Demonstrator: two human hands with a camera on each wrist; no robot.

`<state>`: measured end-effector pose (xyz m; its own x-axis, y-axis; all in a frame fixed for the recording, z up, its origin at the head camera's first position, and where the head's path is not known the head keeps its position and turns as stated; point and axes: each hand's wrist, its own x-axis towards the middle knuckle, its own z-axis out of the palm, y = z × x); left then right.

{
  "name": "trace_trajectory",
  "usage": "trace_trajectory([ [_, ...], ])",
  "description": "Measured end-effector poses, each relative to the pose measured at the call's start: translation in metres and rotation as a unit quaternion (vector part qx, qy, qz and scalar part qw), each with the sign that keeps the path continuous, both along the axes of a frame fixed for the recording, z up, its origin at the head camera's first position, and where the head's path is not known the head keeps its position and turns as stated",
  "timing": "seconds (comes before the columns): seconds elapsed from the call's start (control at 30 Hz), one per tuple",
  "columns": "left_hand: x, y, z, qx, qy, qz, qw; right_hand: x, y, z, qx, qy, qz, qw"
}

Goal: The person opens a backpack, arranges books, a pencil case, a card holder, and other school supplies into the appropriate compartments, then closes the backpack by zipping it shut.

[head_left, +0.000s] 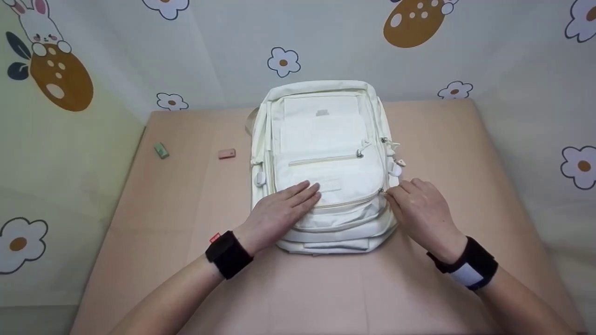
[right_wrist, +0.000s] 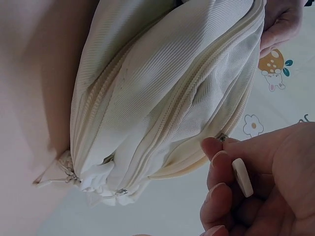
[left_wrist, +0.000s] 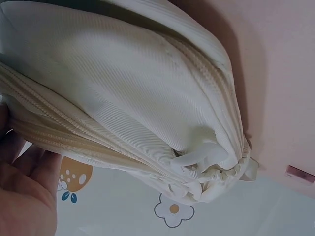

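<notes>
A cream backpack lies on the table, its front pocket facing up. My left hand rests on the lower front of that pocket with its fingers straight; in the left wrist view its fingers lie along the zipper edge. At the pocket's right lower corner, my right hand pinches a zipper pull between thumb and forefinger. A small whitish tab lies against the curled fingers. The pocket's zipper curves between the two hands.
Left of the backpack lie a small pink block and a small green block on the pinkish table. A second zipper pull sits on the upper pocket. Patterned cloth hangs behind and beside the table.
</notes>
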<state>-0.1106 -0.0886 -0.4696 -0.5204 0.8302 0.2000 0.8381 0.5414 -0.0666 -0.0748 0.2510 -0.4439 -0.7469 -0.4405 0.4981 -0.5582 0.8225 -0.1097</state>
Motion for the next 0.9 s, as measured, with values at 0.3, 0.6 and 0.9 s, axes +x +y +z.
trace_trajectory([
  [0.3, 0.001, 0.001, 0.003, -0.023, -0.014, 0.013, 0.9996, 0.003, -0.007, 0.003, 0.010, 0.010, 0.015, 1.000],
  [0.6, 0.001, 0.001, 0.003, -0.007, -0.015, 0.004, 0.9999, 0.010, -0.027, 0.006, 0.019, 0.020, 0.036, 0.999],
  [0.9, 0.000, 0.003, 0.002, -0.025, -0.003, 0.010, 0.9996, 0.012, -0.058, 0.004, 0.051, -0.003, 0.060, 0.997],
])
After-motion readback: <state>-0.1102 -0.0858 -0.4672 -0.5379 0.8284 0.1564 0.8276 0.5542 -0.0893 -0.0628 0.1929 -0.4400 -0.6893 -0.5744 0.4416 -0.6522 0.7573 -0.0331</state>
